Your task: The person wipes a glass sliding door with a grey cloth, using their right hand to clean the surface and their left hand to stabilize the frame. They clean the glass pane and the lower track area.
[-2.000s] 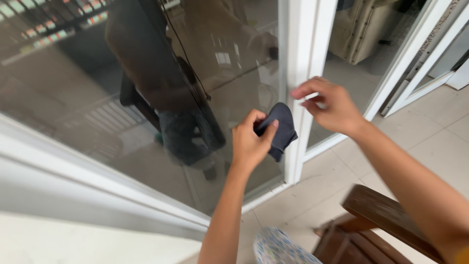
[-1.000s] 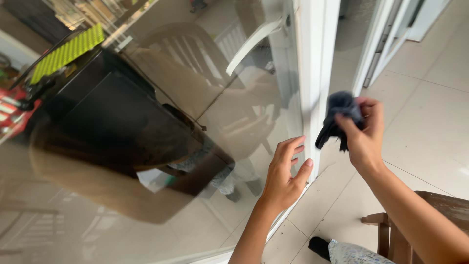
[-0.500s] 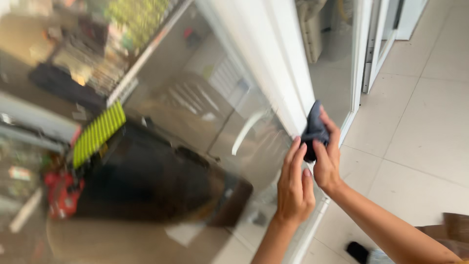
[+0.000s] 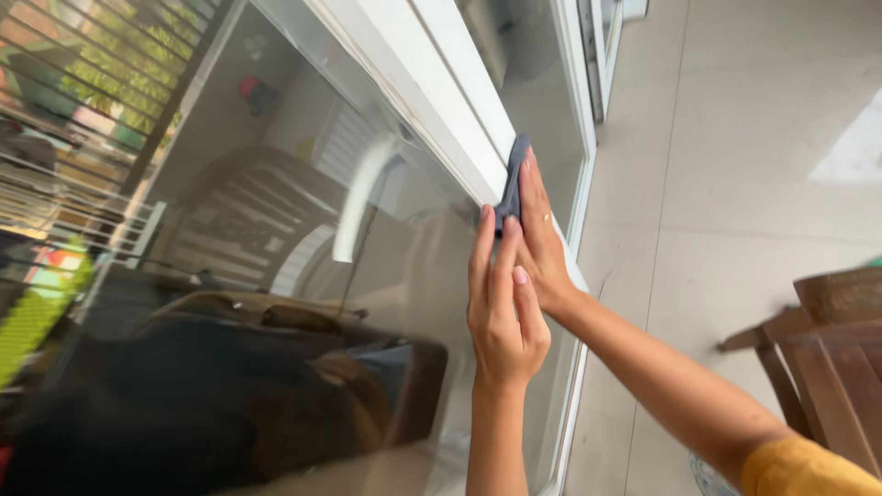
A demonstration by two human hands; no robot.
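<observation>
In the head view the right hand presses a dark blue-grey cleaning cloth flat against the glass of the sliding door, right where the pane meets the white door frame. The fingers are stretched out nearly straight and laid over the cloth, pinning it to the surface by pressure instead of gripping it; only a narrow strip shows past the fingertips, its long axis running up along the frame edge. The left hand lies just below and beside it, fingers extended and together, palm flat on the glass, holding nothing. So the cloth sits directly under the right hand and just above the left fingertips, with the right hand plainly the nearer. A white door handle shows through the pane to the left, tiled floor lies to the right, and a wooden chair stands at the lower right. Compared with half a second ago, the cloth was bunched in the right fingers near the frame; now it is spread flat, and both hands sit higher up the door.
</observation>
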